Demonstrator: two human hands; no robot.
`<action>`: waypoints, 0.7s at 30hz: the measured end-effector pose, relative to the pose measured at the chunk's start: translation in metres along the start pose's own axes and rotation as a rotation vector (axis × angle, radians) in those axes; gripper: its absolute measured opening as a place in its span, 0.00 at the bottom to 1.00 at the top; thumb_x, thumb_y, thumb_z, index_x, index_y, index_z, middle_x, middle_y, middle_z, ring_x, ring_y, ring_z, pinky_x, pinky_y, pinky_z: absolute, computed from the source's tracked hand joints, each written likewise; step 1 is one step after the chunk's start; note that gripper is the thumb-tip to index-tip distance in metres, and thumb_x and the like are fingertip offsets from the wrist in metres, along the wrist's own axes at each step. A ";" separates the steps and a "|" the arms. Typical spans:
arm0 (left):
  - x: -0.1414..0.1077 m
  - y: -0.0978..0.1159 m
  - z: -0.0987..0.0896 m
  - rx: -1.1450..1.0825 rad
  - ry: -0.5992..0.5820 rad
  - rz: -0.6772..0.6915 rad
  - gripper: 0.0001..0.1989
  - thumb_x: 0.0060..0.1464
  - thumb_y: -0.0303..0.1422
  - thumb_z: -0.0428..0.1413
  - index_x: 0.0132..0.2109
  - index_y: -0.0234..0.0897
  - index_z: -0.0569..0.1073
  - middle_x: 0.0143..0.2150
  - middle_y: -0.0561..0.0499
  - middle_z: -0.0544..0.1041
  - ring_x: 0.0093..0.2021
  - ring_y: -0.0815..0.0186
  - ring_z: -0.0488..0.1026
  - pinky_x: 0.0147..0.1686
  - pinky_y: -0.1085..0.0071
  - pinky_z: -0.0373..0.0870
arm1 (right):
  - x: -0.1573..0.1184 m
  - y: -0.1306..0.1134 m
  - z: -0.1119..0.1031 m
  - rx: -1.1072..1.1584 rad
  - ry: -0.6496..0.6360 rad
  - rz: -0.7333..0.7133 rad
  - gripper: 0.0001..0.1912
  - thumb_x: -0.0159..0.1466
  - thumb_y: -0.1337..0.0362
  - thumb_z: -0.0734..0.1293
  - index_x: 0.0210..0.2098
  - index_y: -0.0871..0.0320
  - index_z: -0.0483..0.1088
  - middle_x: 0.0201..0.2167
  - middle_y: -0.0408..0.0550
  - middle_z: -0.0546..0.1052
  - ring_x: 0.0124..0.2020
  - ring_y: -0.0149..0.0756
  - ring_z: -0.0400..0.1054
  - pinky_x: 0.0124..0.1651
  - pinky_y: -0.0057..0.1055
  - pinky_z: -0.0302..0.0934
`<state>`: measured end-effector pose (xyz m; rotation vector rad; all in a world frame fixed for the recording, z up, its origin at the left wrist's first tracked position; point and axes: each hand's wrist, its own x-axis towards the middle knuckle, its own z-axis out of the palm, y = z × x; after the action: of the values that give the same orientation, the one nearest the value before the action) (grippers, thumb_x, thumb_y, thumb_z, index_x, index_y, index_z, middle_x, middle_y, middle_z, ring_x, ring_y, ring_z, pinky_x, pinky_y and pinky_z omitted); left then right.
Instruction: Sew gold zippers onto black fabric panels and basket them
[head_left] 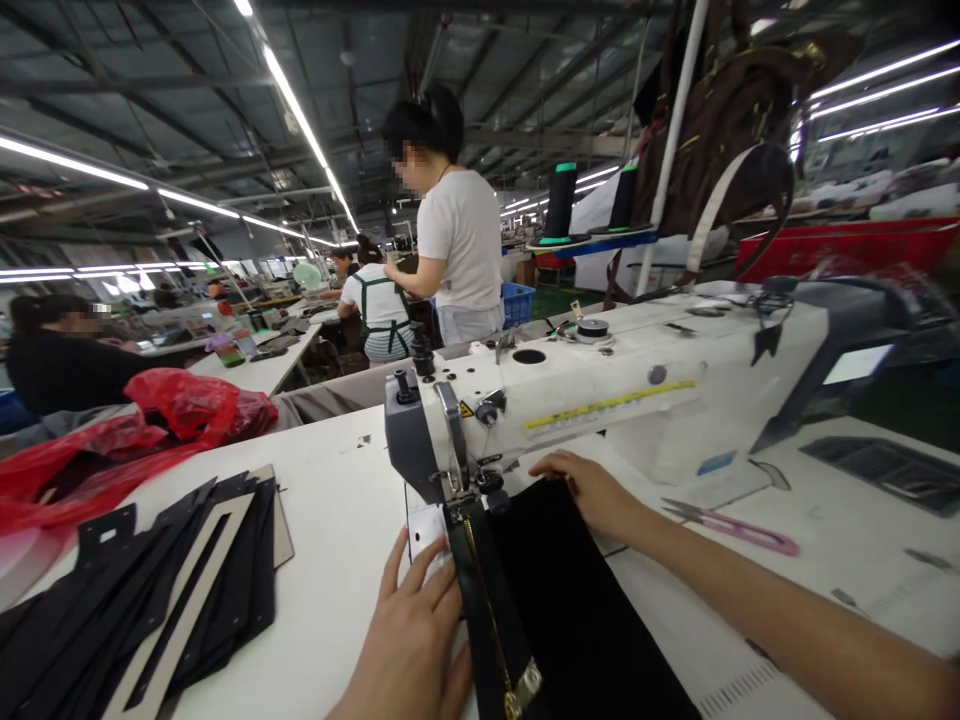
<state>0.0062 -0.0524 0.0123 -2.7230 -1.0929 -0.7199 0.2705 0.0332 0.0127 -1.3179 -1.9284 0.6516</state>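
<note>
Black fabric (577, 600) at the sewing machine (592, 375): left hand (411, 628) alongside, grip spread; right hand (600, 495) touching its edge, grip indeterminable.

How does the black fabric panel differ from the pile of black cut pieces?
The black fabric panel shows as one plain surface; the black cut pieces are many, overlapping. The panel has the right hand at its edge; no hand touches the cut pieces. Both lie on the white table.

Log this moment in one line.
left hand: at zipper; right hand: at edge of black fabric; zipper: far end at machine; black pieces: piled left
</note>
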 end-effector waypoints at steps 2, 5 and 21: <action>0.000 -0.001 0.001 0.016 0.007 -0.005 0.25 0.39 0.24 0.48 0.49 0.40 0.69 0.49 0.47 0.73 0.57 0.55 0.61 0.61 0.47 0.37 | -0.005 -0.002 -0.006 -0.070 0.048 0.036 0.14 0.62 0.64 0.55 0.30 0.59 0.70 0.30 0.48 0.73 0.34 0.38 0.68 0.38 0.32 0.61; 0.001 -0.002 0.002 0.052 0.028 0.014 0.26 0.39 0.25 0.48 0.49 0.40 0.68 0.48 0.48 0.73 0.56 0.55 0.62 0.62 0.49 0.36 | -0.013 -0.007 -0.006 -0.177 0.054 0.080 0.23 0.67 0.59 0.48 0.23 0.57 0.66 0.24 0.46 0.73 0.28 0.36 0.69 0.33 0.30 0.61; -0.004 -0.001 0.000 0.023 0.001 -0.095 0.22 0.45 0.28 0.50 0.50 0.33 0.64 0.50 0.40 0.70 0.55 0.56 0.64 0.60 0.48 0.51 | -0.036 -0.064 0.044 -0.443 0.005 -0.415 0.14 0.64 0.67 0.59 0.47 0.64 0.68 0.49 0.56 0.71 0.52 0.43 0.62 0.56 0.40 0.57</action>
<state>0.0033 -0.0541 0.0103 -2.6663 -1.2299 -0.7173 0.2072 -0.0243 0.0225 -1.1026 -2.3332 0.0124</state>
